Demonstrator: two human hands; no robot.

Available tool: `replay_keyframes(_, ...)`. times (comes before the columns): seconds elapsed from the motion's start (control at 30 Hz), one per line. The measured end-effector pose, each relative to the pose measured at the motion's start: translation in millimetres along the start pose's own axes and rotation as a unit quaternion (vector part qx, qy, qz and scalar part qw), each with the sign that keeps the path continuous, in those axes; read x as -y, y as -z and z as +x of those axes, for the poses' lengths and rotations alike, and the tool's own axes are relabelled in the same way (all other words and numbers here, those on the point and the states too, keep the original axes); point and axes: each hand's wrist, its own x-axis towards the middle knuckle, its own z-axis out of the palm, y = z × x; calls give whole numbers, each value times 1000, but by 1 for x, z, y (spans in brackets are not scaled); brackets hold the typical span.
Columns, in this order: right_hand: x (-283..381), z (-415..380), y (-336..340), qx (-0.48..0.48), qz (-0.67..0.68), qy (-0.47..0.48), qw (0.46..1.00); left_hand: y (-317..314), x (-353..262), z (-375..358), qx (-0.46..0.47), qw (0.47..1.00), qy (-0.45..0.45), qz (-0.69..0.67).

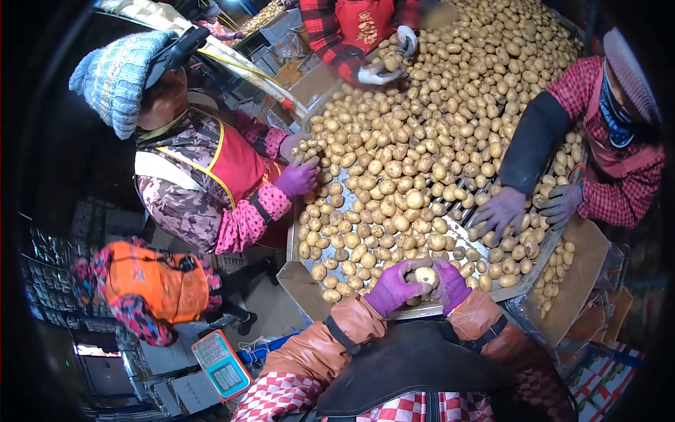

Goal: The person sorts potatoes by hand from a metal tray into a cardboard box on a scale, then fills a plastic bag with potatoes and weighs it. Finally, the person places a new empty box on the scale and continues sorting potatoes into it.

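Observation:
At the near edge of the sorting table [304,290], both my hands wear purple gloves. My left hand [395,287] curls its fingers around one side of a pale potato [426,276]. From the other side, my right hand [452,285] closes against the same potato, which has a small dark spot. Some of my fingertips are hidden behind it. Loose potatoes [394,207] lie just beyond my hands, spread over the metal surface and heaped higher toward the back.
Co-workers in gloves stand at the left [211,155], the far side [365,28] and the right [598,141], hands among the potatoes. A person in an orange vest [162,281] is at lower left, near a scale [223,366]. More potatoes fill a side chute [555,274].

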Motion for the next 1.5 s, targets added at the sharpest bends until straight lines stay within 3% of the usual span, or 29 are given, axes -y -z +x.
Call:
replay_keyframes(0.03, -5, 2, 1, -7, 99, -51, 994, 2, -4, 0, -5, 1000, 4, -6)
replay_keyframes(0.07, 14, -13, -5, -30, 23, -61, 997, 5, -8, 1, -10, 1000, 10, -12)
replay_keyframes(0.13, 52, -43, -7, -23, -105, -33, 994, 23, -8, 10, -130, 988, -4, 79)
replay_keyframes(0.2, 58, -66, 27, 0, -43, -25, 999, 68, 17, 25, -228, 964, -23, 139)
replay_keyframes(0.23, 69, -83, 45, -15, -105, -16, 994, 98, 35, 33, -267, 951, -34, 153)
replay_keyframes(0.27, 77, -105, 59, -101, -13, -18, 995, 109, 36, 35, -293, 938, -55, 175)
replay_keyframes(0.3, 84, -126, 79, -162, -9, 11, 987, 118, 38, 38, -320, 924, -77, 196)
replay_keyframes(0.37, 96, -168, 131, -335, -188, 113, 916, 150, 70, 48, -344, 860, -93, 365)
replay_keyframes(0.4, 102, -189, 158, -457, -386, 140, 789, 144, 68, 48, -352, 816, -93, 449)
replay_keyframes(0.43, 107, -206, 180, -592, -570, 90, 563, 135, 64, 46, -359, 764, -93, 528)
replay_keyframes(0.47, 131, -214, 176, -643, -628, 48, 436, 116, 50, 42, -368, 734, -95, 562)
replay_keyframes(0.5, 155, -223, 172, -690, -657, -6, 304, 93, 33, 39, -374, 721, -186, 553)
replay_keyframes(0.53, 161, -245, 195, -560, -811, 36, 164, 76, 20, 42, -316, 805, -209, 458)
replay_keyframes(0.57, 157, -248, 215, -440, -871, 121, 181, 57, 8, 44, -251, 871, -230, 354)
replay_keyframes(0.6, 164, -245, 218, -305, -914, 186, 191, 31, -3, 47, -216, 841, -306, 391)
replay_keyframes(0.63, 177, -211, 174, -190, -867, 286, 361, 2, -21, 48, -181, 801, -379, 426)
replay_keyframes(0.67, 158, -178, 156, -130, -763, 278, 569, -21, -47, 50, -72, 808, -395, 432)
replay_keyframes(0.7, 140, -145, 138, -84, -611, 259, 744, -44, -74, 49, 35, 802, -408, 435)
replay_keyframes(0.77, 86, -105, 159, -9, -479, 191, 857, -80, -92, 50, 101, 761, -480, 425)
replay_keyframes(0.83, 118, -108, 91, 103, -538, 177, 818, -79, -76, 48, 155, 767, -456, 425)
replay_keyframes(0.87, 130, -111, 59, 157, -565, 167, 793, -67, -60, 44, 205, 798, -341, 453)
replay_keyframes(0.93, 136, -81, 48, 361, -650, 404, 532, -44, -47, 32, 213, 862, -222, 402)
replay_keyframes(0.97, 134, -75, 41, 402, -658, 414, 483, -37, -54, 19, 194, 859, -251, 402)
replay_keyframes(1.0, 132, -68, 34, 419, -677, 383, 468, -30, -61, 6, 174, 854, -279, 403)
replay_keyframes(1.1, 120, -49, 27, 415, -750, 246, 452, -19, -37, -13, 72, 844, -380, 372)
replay_keyframes(1.27, 108, -38, -2, 390, -803, 160, 422, -9, -5, -37, -72, 826, -347, 439)
replay_keyframes(1.43, 130, -60, -90, 337, -819, 25, 464, -12, -9, -47, -121, 870, -384, 283)
replay_keyframes(1.47, 129, -68, -94, 294, -774, 65, 557, -15, -10, -50, -110, 881, -372, 270)
replay_keyframes(1.5, 125, -70, -96, 307, -747, 109, 579, -18, -9, -51, -99, 893, -357, 256)
